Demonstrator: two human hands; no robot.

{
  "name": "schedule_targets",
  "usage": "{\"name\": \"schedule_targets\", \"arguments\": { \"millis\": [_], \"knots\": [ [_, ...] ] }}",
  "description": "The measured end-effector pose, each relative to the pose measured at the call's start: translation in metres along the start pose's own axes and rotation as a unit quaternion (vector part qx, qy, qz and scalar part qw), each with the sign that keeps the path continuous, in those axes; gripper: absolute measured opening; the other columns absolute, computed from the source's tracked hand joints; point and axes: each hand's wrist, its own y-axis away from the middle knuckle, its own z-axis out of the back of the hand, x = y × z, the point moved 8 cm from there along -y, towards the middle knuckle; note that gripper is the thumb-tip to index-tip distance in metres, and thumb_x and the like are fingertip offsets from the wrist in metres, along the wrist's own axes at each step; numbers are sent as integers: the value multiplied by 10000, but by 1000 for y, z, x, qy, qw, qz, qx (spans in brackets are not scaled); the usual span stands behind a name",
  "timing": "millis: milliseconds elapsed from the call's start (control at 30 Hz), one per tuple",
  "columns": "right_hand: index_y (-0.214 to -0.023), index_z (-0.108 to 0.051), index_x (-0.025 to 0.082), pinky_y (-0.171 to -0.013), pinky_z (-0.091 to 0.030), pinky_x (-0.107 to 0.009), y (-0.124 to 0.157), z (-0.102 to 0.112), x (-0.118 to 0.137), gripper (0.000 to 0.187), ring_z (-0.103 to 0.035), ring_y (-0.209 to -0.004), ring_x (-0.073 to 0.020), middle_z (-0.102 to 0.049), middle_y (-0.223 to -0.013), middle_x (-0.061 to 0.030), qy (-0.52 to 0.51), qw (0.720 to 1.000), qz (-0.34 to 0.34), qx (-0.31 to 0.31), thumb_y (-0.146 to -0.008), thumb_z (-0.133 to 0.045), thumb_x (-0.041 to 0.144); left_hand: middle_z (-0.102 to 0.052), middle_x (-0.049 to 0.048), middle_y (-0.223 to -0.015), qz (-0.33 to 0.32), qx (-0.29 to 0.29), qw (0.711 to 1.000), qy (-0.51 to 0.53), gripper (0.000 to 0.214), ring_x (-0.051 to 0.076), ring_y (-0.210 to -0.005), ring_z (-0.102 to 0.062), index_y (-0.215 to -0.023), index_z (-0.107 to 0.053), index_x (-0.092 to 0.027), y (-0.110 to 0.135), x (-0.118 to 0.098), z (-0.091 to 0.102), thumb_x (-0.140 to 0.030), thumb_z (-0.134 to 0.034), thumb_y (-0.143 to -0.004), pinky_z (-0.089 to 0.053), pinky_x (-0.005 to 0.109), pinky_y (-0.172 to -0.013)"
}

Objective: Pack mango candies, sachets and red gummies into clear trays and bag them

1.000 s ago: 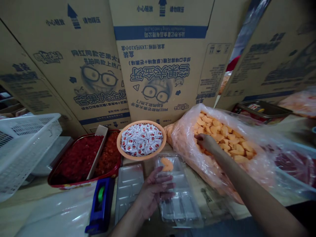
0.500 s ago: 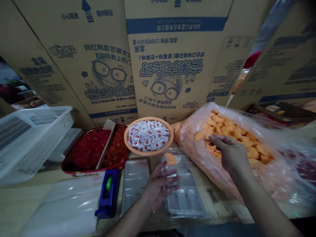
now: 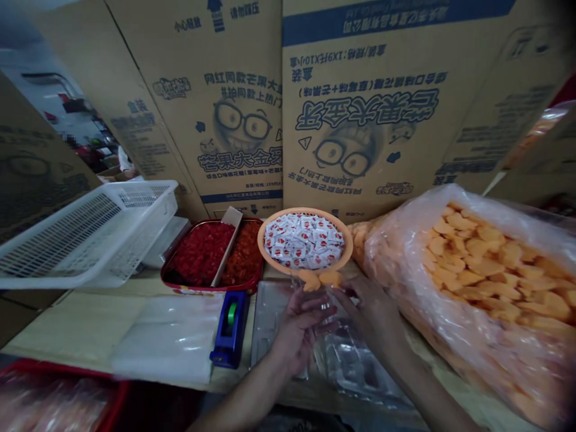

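My left hand (image 3: 297,330) is closed on a clear plastic tray (image 3: 320,302), holding it up over the bench. An orange candy piece (image 3: 309,280) sits at the tray's far end. With thumb and fingers together, my right hand (image 3: 371,306) pinches a second orange candy piece (image 3: 331,279) beside the first one. Below my hands lie more clear compartmented trays (image 3: 355,360), partly covered by my arms. To the right, a large open plastic bag (image 3: 405,240) is full of orange candy pieces.
Behind my hands stands an orange basket (image 3: 261,246) of small white packets. Left of it are a red tin (image 3: 168,279) of red and orange pieces, a blue tape dispenser (image 3: 230,330), plastic bags (image 3: 166,336) and a white basket (image 3: 103,270). Cardboard boxes (image 3: 360,192) wall the back.
My right hand has moved left from the candy bag to the tray in my left hand, bringing an orange candy piece. The view has turned left.
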Motion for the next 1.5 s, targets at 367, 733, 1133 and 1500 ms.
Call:
{"name": "schedule_targets", "arguments": {
  "millis": [367, 733, 1133, 1500],
  "knots": [
    [-877, -668, 196, -772, -423, -356, -36, -46, 29, 147, -576, -912, -253, -661, -915, -78, 105, 971, 104, 189, -817, -534, 182, -682, 80, -990, 26, 7, 999, -42, 725, 255, -854, -679, -1226, -466, -215, 14, -20, 22, -75, -757, -576, -533, 366, -714],
    [-843, -598, 168, -726, -472, -322, -38, -62, 44, 96, -566, -836, -225, -577, -863, -97, -83, 987, 70, 116, -846, -508, 201, -686, 78, -1011, 54, 26, 998, 1, 643, 258, -895, -676, -1203, -493, -212, 12, -23, 41, -23, -687, -620, -529, 377, -738],
    [-958, -666, 171, -852, -441, -331, -101, -139, -8, 203, -587, -988, -227, -665, -1017, -104, 10, 961, -2, 277, -828, -512, 148, -615, 115, -1202, 37, 45, 998, -19, 592, 276, -1015, -634, -1228, -518, -232, 15, -65, 69, -39, -639, -681, -511, 432, -814],
    [-684, -628, 166, -563, -388, -266, -124, -162, -25, 51, -597, -663, -198, -638, -690, -52, 61, 945, -77, 314, -714, -667, 182, -580, 87, -1248, -25, 66, 997, 12, 680, 299, -1149, -560, -1231, -474, -279, 9, -100, 86, 11, -599, -628, -474, 494, -885]
  ]
}}
